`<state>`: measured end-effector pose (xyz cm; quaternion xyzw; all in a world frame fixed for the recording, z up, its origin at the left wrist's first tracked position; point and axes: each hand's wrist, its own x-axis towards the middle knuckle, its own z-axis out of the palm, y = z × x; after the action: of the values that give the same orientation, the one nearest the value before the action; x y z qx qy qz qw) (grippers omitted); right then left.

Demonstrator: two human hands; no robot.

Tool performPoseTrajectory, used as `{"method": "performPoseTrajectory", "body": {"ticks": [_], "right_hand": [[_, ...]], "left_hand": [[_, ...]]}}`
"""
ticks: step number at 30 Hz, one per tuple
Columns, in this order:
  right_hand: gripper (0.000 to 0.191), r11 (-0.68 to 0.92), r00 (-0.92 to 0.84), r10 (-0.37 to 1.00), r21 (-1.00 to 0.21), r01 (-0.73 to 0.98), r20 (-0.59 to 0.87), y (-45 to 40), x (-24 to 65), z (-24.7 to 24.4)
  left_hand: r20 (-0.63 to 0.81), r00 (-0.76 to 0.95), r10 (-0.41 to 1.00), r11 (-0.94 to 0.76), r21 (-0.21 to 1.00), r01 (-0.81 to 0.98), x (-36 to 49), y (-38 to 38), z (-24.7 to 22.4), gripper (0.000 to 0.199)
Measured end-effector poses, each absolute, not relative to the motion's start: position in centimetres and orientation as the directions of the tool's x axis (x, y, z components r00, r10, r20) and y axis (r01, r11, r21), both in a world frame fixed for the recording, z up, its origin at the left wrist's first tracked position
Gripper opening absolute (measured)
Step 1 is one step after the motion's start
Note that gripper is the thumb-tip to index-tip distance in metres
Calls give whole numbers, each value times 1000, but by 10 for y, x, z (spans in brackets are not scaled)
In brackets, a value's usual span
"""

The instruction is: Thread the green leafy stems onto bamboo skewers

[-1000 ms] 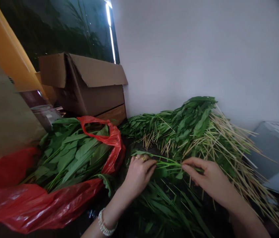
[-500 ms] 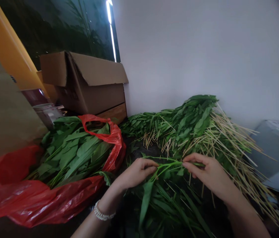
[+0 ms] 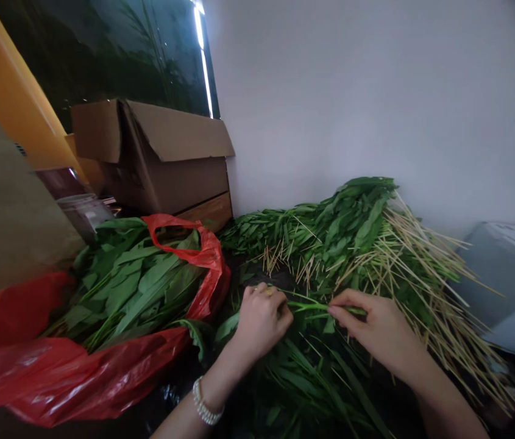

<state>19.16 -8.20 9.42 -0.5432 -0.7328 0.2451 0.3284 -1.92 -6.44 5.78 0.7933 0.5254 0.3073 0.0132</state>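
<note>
Thin green leafy stems [image 3: 307, 305] stretch between my two hands at the middle front. My left hand [image 3: 261, 323], turned with its back up, is closed around their left part, and a leaf sticks out on its left side. Between thumb and fingertips, my right hand [image 3: 371, 323] pinches the other end of the stems. Loose leafy greens [image 3: 305, 378] lie on the dark surface below both hands. Behind them is a heap of leafy bundles [image 3: 353, 213] with thin pale sticks [image 3: 415, 259] pointing out to the right.
A red plastic bag [image 3: 106, 384] full of broad green leaves [image 3: 133, 280] stands open on the left. Farther back is a cardboard box [image 3: 179, 174] with raised flaps. A white wall [image 3: 330, 91] rises behind the heap, and a pale box [image 3: 513, 286] sits at the far right.
My left hand has rolled over from a fingertip pinch into a closed grip, turning its back upward. The leaf that hung below it now points left. My right hand keeps its pinch.
</note>
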Motion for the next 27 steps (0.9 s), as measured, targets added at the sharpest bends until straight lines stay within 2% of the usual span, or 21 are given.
{"method": "performPoseTrajectory", "body": {"ticks": [2,5,7,10,13,16,19,22,27], "right_hand": [[20,297,-201,955,-715,633,219,-82,192,93],[22,269,-127,961,-720,640,247,-80,199,90],[24,237,-66,965,-740,630,254,-78,206,88],[27,211,-40,972,-781,588,232,-74,212,85],[26,201,-54,977,-806,557,206,-73,209,84],[23,204,-102,979,-822,531,177,-75,202,86],[22,219,-147,975,-813,540,165,-79,198,89],[22,270,-199,962,-776,570,189,-81,195,91],[20,302,-219,953,-745,595,211,-81,194,91]], "left_hand": [[497,127,859,-411,520,749,-25,-56,55,14],[383,-136,914,-294,855,427,-46,-41,54,18],[332,-264,905,-271,931,243,-60,-37,57,19],[285,-184,941,-261,955,143,-68,-48,65,21],[325,47,945,-325,908,263,-58,-67,70,20],[425,205,882,-472,785,402,-43,-75,68,12],[461,313,830,-556,651,517,-35,-72,62,22],[434,401,807,-589,533,608,-32,-70,59,27],[406,475,781,-621,413,666,-31,-70,64,24]]}}
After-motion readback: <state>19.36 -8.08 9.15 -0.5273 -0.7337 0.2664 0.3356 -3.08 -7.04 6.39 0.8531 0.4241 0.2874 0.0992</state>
